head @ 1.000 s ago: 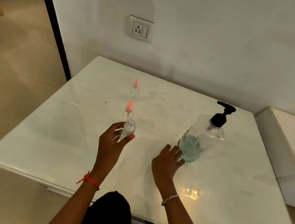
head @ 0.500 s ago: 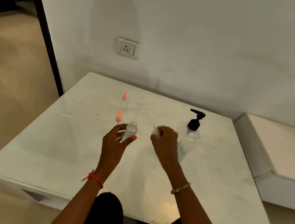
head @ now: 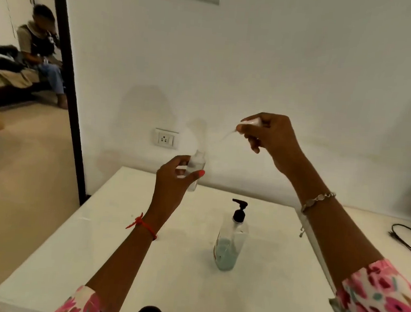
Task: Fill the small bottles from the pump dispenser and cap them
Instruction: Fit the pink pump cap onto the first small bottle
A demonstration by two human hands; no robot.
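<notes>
**Both hands up, bottle and cap apart in the air**

I've got both hands raised off the tabletop (head: 86, 257), in front of the white wall. My left hand (head: 173, 180) has its grip wrapped on the small bottle (head: 198, 165), with the thumb across the front and the fingers curled behind. The bottle is clear and roughly upright, held above the far edge of the tabletop. It's blurred, so I can't tell how full it is.

My right hand (head: 269, 136) is higher and off to the right, its grip pinched on a pale cap (head: 252, 122). A thin clear tube (head: 226, 136) runs from the cap, slanting down and left toward the bottle. The tube's tip is near the bottle's mouth but not touching it.

The pump dispenser (head: 232, 240) stands upright on the tabletop between my two forearms, with neither hand on it. It has a black pump head, a clear body and bluish liquid sitting low inside.

There's a red thread (head: 141, 225) on my left wrist and a bracelet (head: 317, 200) on my right. A wall socket (head: 166, 138) sits behind the bottle, and a black cable (head: 410, 239) lies at the far right. Through the doorway on the left, a person (head: 42, 49) sits.
</notes>
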